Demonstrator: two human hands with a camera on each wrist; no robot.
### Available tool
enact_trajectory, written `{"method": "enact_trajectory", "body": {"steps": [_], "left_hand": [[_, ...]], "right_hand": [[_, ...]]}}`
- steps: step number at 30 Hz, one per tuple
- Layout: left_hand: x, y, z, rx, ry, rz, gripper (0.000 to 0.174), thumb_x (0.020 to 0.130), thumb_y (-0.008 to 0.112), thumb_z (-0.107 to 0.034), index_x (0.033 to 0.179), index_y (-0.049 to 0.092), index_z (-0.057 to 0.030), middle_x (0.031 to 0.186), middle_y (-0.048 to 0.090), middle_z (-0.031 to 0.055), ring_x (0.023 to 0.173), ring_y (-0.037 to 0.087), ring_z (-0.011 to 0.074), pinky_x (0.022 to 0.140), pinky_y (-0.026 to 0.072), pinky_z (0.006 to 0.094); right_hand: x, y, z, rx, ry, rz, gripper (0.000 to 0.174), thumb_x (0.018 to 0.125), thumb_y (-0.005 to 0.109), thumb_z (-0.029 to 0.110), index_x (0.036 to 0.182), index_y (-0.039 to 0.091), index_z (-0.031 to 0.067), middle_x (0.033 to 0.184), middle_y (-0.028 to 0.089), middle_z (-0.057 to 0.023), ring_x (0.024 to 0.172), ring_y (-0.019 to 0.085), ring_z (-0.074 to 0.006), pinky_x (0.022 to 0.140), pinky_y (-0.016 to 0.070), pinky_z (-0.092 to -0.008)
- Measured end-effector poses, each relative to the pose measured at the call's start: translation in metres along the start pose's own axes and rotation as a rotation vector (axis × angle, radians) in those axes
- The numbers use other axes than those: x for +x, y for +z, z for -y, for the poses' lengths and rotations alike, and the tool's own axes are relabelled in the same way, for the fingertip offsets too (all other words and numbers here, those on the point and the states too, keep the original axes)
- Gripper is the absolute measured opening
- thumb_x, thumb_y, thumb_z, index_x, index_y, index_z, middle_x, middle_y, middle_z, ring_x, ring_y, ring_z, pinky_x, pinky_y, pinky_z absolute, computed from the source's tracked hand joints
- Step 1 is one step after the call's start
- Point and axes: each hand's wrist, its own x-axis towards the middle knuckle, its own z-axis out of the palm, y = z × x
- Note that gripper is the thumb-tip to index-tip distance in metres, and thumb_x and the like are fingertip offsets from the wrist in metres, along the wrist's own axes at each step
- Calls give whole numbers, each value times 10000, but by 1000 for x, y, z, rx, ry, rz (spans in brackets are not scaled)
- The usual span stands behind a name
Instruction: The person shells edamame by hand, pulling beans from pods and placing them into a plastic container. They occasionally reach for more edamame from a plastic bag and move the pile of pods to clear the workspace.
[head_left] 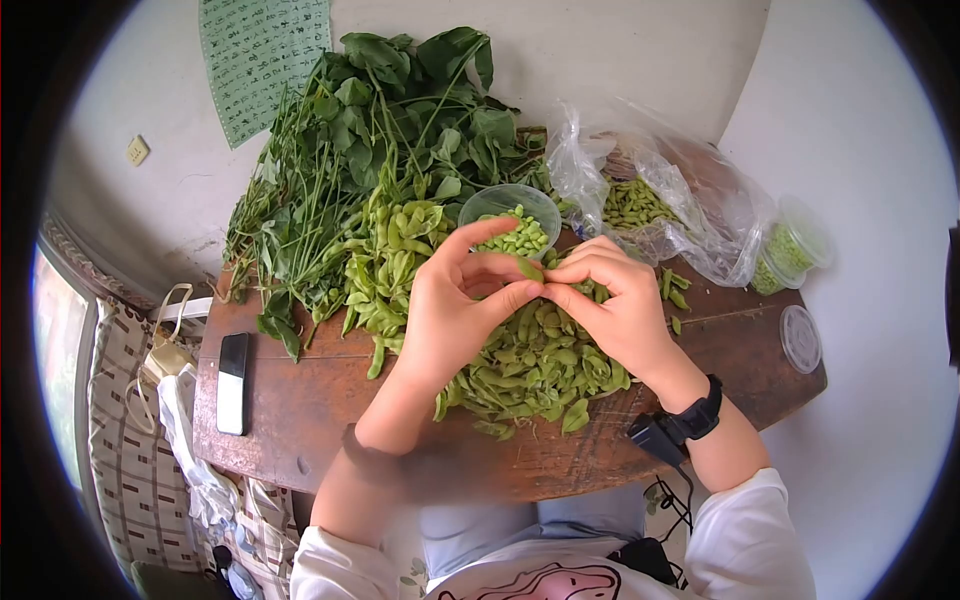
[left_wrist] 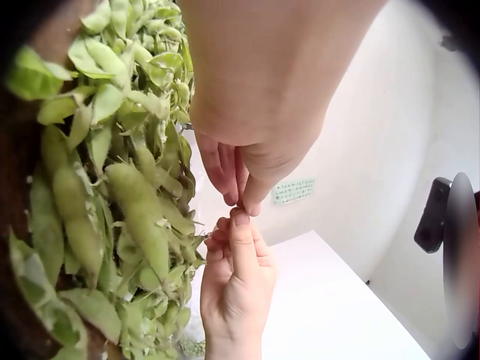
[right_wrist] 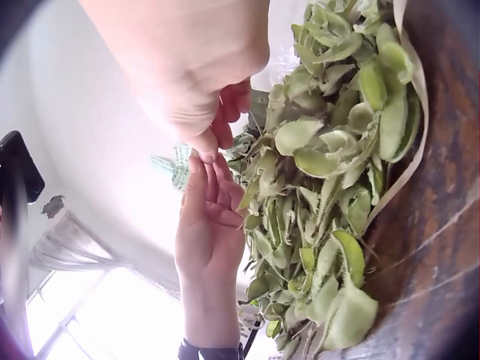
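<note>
"White shirt (head_left: 570, 578) closest to us, pink print on its front, then a black strap (head_left: 697, 418) on the right wrist. What about the hands?"

"Drawn together, fingertips meeting! Left hand (head_left: 455, 300) pinches a green pod (head_left: 530, 268) between thumb and fingers, index finger arched above it."

"And the right hand (head_left: 615, 300)?"

"Bent fingers, thumb nipping that same pod's near end. Barely any gap in either grip, and the pod's held up over a heap of pods (head_left: 530, 370) on the wooden table (head_left: 300, 410)."

"Beyond them?"

"Clear tub (head_left: 472, 207) with shelled beans (head_left: 522, 238), then a plastic bag (head_left: 735, 235) to its right, leafy stalks (head_left: 400, 130) piled behind on the left, and green paper (head_left: 265, 65) on the wall!"
</note>
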Motion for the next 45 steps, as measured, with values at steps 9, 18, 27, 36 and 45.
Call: {"method": "enact_trajectory", "body": {"steps": [9, 18, 27, 36, 45], "left_hand": [[1, -6, 4, 163, 4, 46, 355, 867, 747, -25, 1217, 694, -4, 924, 744, 53, 838, 667, 73, 769, 549, 227], [0, -2, 9, 128, -13, 30, 367, 870, 721, -24, 1230, 673, 34, 888, 734, 43, 794, 639, 44, 736, 548, 221], [-4, -1, 5, -65, -172, 81, 359, 865, 711, -21, 1214, 675, 54, 919, 731, 47, 832, 649, 62, 791, 541, 222], [-2, -1, 5, -155, -220, 108, 402, 871, 711, -25, 1264, 649, 38, 942, 733, 56, 862, 658, 76, 824, 532, 233], [-3, 0, 8, -222, -170, 109, 440, 901, 692, -22, 1330, 601, 13, 933, 718, 39, 864, 659, 103, 758, 519, 252]], "right_hand": [[-3, 1, 1, 121, 184, 52, 89, 790, 772, 8, 859, 719, -11, 814, 711, -95, 795, 648, -212, 700, 517, -315], [-6, 3, 8, 30, 214, 84, 89, 835, 681, 5, 909, 657, -37, 863, 641, -87, 802, 574, -174, 738, 460, -295], [-9, 5, 14, 141, 318, 120, 107, 855, 606, 41, 822, 509, 10, 779, 497, -55, 705, 465, -137, 603, 396, -314], [-13, 5, 8, 377, 434, 110, 110, 906, 532, 29, 827, 457, 17, 771, 454, -15, 692, 398, -71, 580, 319, -274], [-11, 2, 8, 324, 427, 121, 126, 926, 495, 32, 821, 426, 34, 750, 442, -12, 683, 390, -71, 598, 322, -274]]}}
